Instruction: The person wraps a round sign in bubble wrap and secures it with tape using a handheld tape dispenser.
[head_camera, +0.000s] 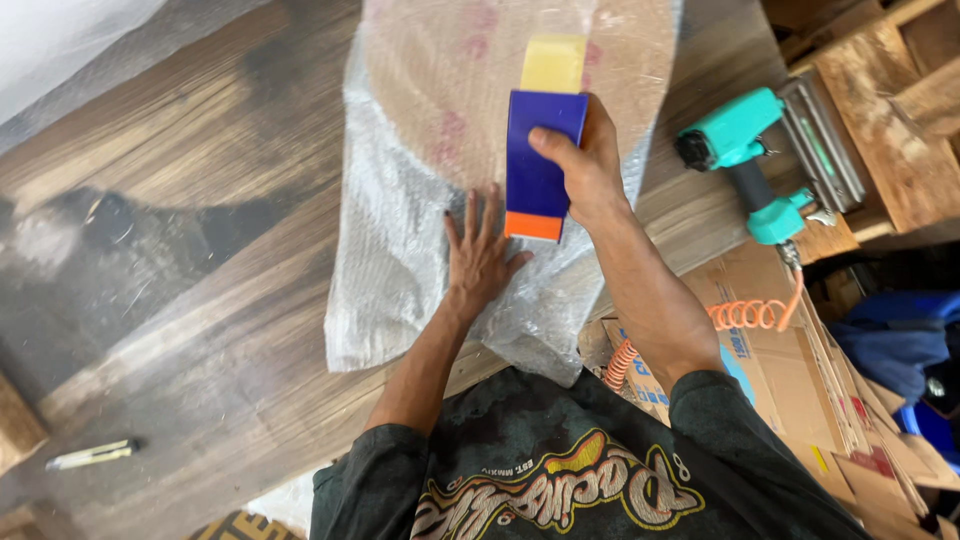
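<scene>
Fingers of the right hand (585, 165) clamp a tape dispenser (540, 150); left hand (480, 255) presses flat on bubble wrap (390, 250).

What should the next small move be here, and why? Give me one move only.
Probably draw the tape dispenser along the bubble-wrapped board toward the body. The right hand grips the blue and orange dispenser, with a strip of tape running out from its far end, while the left hand lies flat, pinning the wrap beside it.

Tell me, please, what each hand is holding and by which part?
The right hand grips the blue tape dispenser by its side. The left hand holds nothing, resting flat on the bubble-wrapped package.
</scene>
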